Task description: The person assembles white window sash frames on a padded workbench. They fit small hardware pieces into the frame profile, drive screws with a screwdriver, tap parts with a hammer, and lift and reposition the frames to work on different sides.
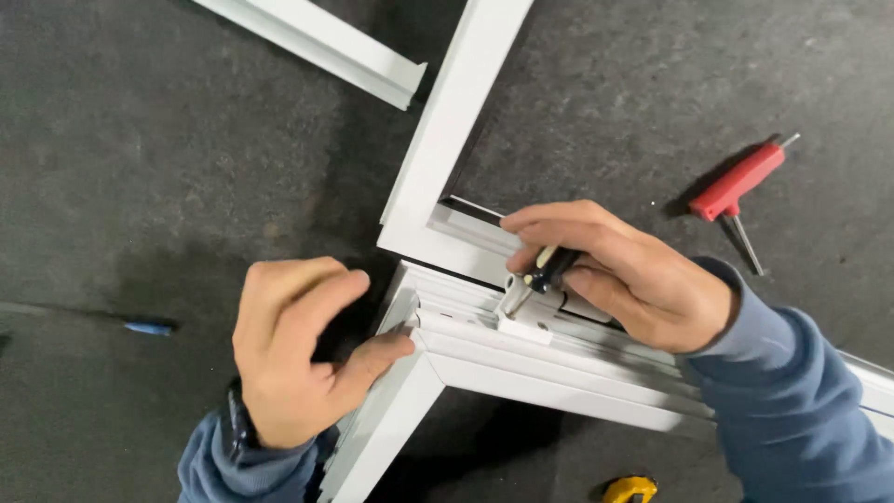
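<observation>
Head view: two hands are working a screwdriver at the corner of a white window frame on a dark tabletop.

Nearest, the left hand [298, 349] is pressing its loosely curled grip against the white mitred frame corner [424, 359], steadying it; the right hand [619, 275] is pinching a black-handled screwdriver [535, 278], tip angled into a small white fitting [523, 326]. Farther off are lying a red T-handled key [736, 186] and a loose white profile strip [326, 47].

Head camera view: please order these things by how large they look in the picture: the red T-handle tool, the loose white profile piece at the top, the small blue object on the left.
1. Loose white profile piece, cut off by the frame edge.
2. Red T-handle tool.
3. Small blue object.
</observation>
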